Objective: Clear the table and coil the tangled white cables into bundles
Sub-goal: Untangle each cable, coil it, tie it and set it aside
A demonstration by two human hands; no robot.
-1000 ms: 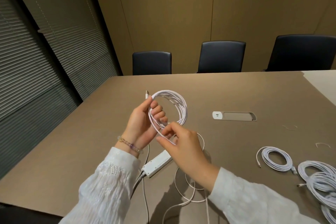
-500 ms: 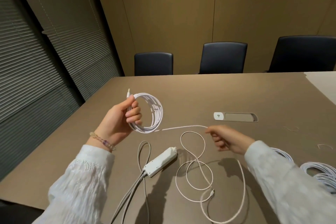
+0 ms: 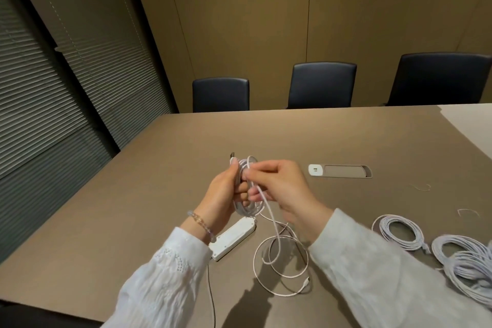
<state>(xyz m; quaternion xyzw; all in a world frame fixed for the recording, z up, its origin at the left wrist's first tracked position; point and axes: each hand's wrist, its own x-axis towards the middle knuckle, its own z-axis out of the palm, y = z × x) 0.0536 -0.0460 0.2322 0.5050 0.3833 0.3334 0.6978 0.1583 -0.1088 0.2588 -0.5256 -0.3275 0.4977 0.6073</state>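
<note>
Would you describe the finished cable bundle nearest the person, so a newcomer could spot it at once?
Start at the brown table and follow its near edge to the person's right. Past the right sleeve lies a small coiled bundle. Unlike the larger heap of coils beside it, it is one neat flat ring lying alone.

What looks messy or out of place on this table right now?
Mainly the loose cable tail: it sprawls in overlapping loops beside the power strip, not yet wound onto the coil that both hands hold. Two small wire ties lie scattered on the right. Nothing looks damaged.
</note>
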